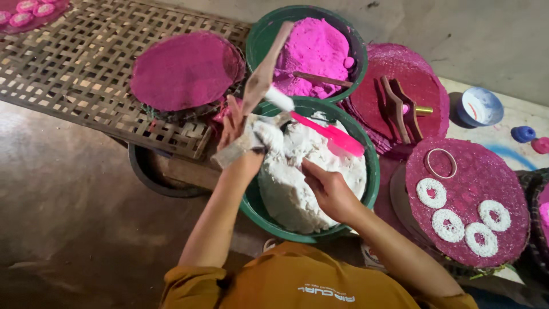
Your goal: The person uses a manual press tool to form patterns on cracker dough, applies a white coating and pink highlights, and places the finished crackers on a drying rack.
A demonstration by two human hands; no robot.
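A green bowl (372,171) in front of me holds a big lump of white dough (291,189). My left hand (233,127), stained pink, grips a long wooden paddle (264,68) that points up and away; its lower end is caked with white dough. My right hand (330,191) rests on the lump, its fingertips pinched into the dough. A pink spatula with a white handle (331,135) lies across the top of the dough, just beyond my right hand.
A second green bowl (260,40) behind holds bright pink dough (314,48). Round pink woven mats (186,68) lie on a bamboo lattice (74,63). A mat at the right (503,177) carries several white rings. On another mat lies a wooden press (400,109); beyond it stands a small blue bowl (480,106).
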